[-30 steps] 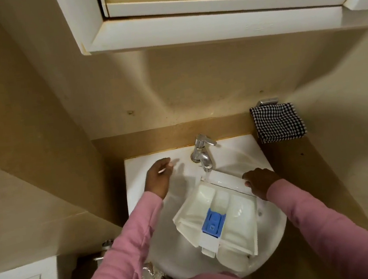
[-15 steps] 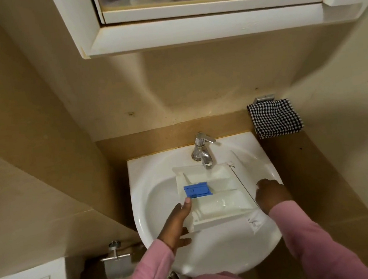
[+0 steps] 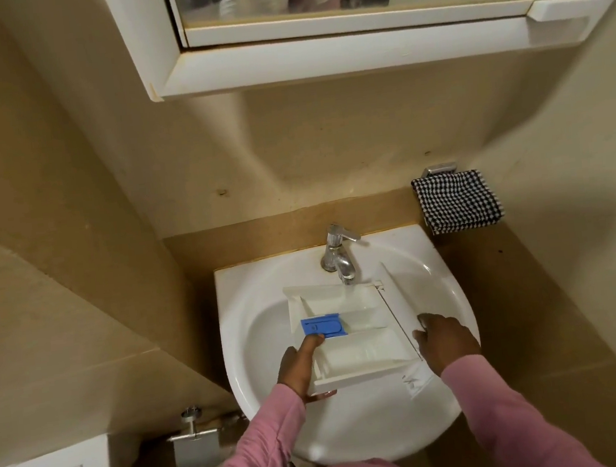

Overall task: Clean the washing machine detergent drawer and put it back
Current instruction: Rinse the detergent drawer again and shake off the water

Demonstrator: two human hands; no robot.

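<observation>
Directly under the single tap (image 3: 339, 256), the white detergent drawer (image 3: 352, 346) is held over the sink (image 3: 358, 437), one blue insert (image 3: 324, 326) inside it. The left hand (image 3: 297, 367) grips its near-left corner, thumb on the insert. The right hand (image 3: 445, 344) clasps its front panel. One checked cloth (image 3: 457, 202) hangs to the right on beige walls, below a mirrored cabinet (image 3: 318, 57).

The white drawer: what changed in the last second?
The drawer was swung round: its front panel went from under the tap to the right side. The left hand, earlier beside the tap, now grips the drawer's left end, thumb on the blue insert. The right hand kept hold of the front panel. The checked cloth stayed put.
</observation>
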